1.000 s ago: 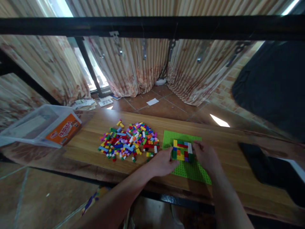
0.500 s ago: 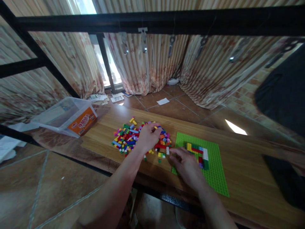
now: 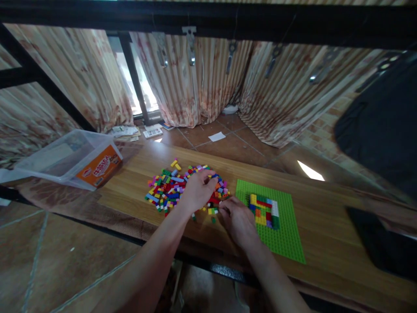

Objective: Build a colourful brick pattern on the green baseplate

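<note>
My left hand [image 3: 196, 189] is over the right half of a pile of small coloured toy bricks [image 3: 172, 191]. Its thumb and fingers are apart, with bricks visible beneath the gap. At the pile's right edge, my right hand [image 3: 238, 217] has thumb and fingertips pinched together on a small white brick [image 3: 221, 203], mostly hidden by the fingers. To the right of that hand lies a green baseplate [image 3: 288, 237]. On it stands a roughly square build of multicoloured bricks [image 3: 274, 211], now fully in view.
A clear plastic box [image 3: 61, 174] with an orange label stands left of the wooden tabletop [image 3: 130, 195]. A dark flat object [image 3: 374, 243] lies at the right. Black frame bars [image 3: 208, 24] cross above, with metal clips hanging. Papers lie on the tiled floor behind.
My right hand has moved left off the baseplate to the pile's edge, and its fingers now cover the white brick that lay there. My left hand stays over the pile. The view shifts slightly.
</note>
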Tool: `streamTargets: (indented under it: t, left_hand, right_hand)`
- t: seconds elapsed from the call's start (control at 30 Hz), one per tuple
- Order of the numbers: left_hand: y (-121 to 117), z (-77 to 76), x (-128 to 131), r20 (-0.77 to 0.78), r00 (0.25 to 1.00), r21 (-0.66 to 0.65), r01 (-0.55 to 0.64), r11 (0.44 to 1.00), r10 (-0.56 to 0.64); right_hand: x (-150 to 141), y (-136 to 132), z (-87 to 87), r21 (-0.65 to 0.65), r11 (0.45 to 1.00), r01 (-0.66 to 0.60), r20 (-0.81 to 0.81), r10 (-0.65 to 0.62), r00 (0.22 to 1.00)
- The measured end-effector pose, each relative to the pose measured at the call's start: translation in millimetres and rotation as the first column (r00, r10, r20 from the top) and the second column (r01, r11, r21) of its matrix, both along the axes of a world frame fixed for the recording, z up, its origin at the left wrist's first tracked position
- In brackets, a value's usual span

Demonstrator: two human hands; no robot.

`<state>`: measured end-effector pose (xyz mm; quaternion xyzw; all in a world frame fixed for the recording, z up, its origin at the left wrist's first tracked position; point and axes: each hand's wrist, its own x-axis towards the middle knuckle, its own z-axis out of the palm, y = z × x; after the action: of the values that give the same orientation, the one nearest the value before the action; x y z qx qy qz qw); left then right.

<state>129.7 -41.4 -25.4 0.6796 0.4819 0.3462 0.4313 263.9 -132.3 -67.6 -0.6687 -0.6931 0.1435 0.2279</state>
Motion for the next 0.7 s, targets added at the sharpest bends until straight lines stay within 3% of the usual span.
streamTargets:
  t: [0.13,0.27,0.53,0.7]
  left_hand:
    - [-0.7,-5.3,3.0,-0.072,0.996,0.054,0.053,0.997,-0.049]
    - [-4.6,-10.3,8.2,-0.058,0.991,0.072,0.125,0.99,-0.121]
    - [-19.8,-6.5,17.7,-0.02,0.94,-0.001,0.341,0.94,-0.341]
    - [-21.5,-9.8,23.3,-0.022,0.953,-0.051,0.3,0.953,-0.301]
  right_hand:
    - [2.3,0.6,-2.7,0.044,0.999,0.01,-0.045,-0.008,0.999]
    - [10.0,-2.6,4.1,0.088,0.996,0.031,-0.205,-0.012,0.979]
    - [27.8,-8.1,11.4,0.068,0.989,0.134,-0.537,-0.077,0.84]
    - [30.0,-9.0,8.4,0.058,0.986,0.159,-0.592,-0.094,0.801]
